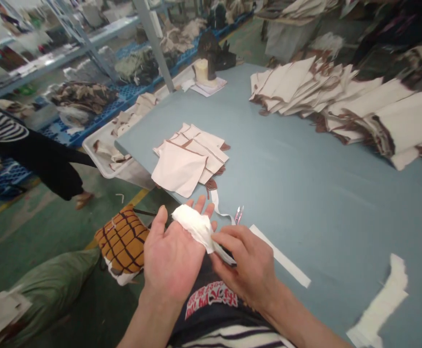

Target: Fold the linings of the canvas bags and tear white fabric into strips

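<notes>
My left hand (pixel 174 256) is palm up with its fingers stretched out. Across its palm and fingers lies a crumpled white piece (pixel 193 223), thin like tissue or soft cloth; I cannot tell which. The fingertips of my right hand (pixel 245 261) pinch the near right end of that piece. Just beyond the hands, small thread snips (pixel 239 214) rest on the blue-grey table (pixel 286 193), beside a narrow white ribbon (pixel 220 208). A flat white strip (pixel 281 256) lies to the right of my right hand.
Cream fabric pouches with brown trim (pixel 185 162) are stacked at the table's left edge; larger piles (pixel 305 92) line the far right. A torn white strip (pixel 385 299) is at lower right. A white bin (pixel 105 157) and orange checked cushion (pixel 123 241) stand left. A person (pixel 40 150) is nearby.
</notes>
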